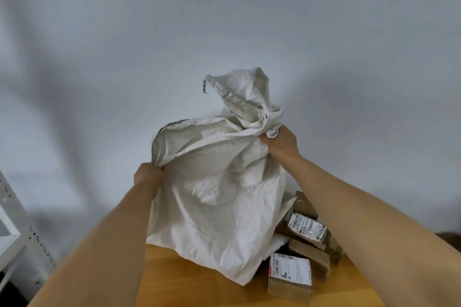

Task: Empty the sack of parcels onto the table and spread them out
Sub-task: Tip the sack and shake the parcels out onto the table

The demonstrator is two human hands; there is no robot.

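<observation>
- Head view: white sack [219, 197] held upright over wooden table [174, 279], lower end resting on it.
- Left hand [147, 176] grips sack's left edge, fingers curled into cloth.
- Right hand [280, 142] clutches bunched cloth at upper right.
- Brown parcels [290, 275] lie piled just right of sack.

Sack [217, 197]: off-white woven cloth, creased, dark stitching along its edge. Tabletop [174, 279]: warm orange-yellow wood. Parcels [306, 252]: brown cardboard with tan tape; nearest parcel [290, 279] carries a white label with black print, barcode and a red strip. Wall [224, 20]: pale grey-white, soft shadows. Shelf frame [15, 227]: white, speckled metal.
</observation>
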